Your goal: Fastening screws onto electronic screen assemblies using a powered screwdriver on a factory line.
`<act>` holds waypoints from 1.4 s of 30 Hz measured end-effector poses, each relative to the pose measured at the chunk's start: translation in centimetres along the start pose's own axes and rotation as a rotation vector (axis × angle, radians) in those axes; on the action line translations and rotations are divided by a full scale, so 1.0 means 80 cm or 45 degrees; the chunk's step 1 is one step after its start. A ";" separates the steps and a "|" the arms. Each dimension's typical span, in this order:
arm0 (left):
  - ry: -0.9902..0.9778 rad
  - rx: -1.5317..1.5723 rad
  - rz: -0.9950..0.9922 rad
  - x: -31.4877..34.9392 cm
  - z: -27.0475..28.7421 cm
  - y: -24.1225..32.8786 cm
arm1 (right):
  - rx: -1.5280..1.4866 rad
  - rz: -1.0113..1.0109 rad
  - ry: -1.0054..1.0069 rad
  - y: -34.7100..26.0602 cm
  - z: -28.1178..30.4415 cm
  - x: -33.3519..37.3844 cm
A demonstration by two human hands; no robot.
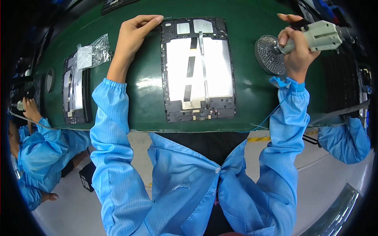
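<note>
In front of me on the green bench lies an opened tablet (216,74), its silvery inner plate, black strips and dark frame exposed. At its upper left corner, my left hand (138,31) has thumb and fingers pinched together; what they hold is too small to make out. My right hand (297,49) is wrapped round a pale grey electric screwdriver (315,38), held sideways. The screwdriver's nose points left, over or against a round screw dish (264,59) with a holed plate; whether they touch I cannot tell. A blue wrist strap (291,84) circles my right wrist.
Another opened tablet (78,98) lies to the left, a clear plastic bag (92,55) over its upper end. A second round dish (49,80) sits beyond it. A co-worker's hand (31,109) is at the far left. A blue cord (265,119) runs along the bench's front edge.
</note>
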State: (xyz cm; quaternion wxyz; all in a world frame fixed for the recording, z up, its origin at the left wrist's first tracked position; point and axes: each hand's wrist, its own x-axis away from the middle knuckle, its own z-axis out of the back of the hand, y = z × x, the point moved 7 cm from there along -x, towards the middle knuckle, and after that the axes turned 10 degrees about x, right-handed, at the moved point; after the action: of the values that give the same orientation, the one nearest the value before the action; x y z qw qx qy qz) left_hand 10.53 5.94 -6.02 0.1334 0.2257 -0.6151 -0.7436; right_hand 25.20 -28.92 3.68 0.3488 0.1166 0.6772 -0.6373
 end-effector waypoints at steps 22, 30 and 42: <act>-0.016 -0.064 -0.013 0.000 -0.006 -0.008 | 0.061 -0.144 0.151 0.007 0.013 -0.001; -0.017 -0.149 -0.078 0.004 -0.006 -0.002 | 0.129 -0.185 0.204 0.001 0.013 -0.003; -0.147 -0.137 -0.117 -0.002 -0.009 -0.001 | 0.118 -0.010 0.161 0.035 0.049 -0.014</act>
State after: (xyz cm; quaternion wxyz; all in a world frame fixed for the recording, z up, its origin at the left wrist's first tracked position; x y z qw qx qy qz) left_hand 11.03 5.45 -6.16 0.0754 0.2029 -0.5699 -0.7927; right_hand 28.98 -31.86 2.44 0.2968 0.1701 0.6681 -0.6608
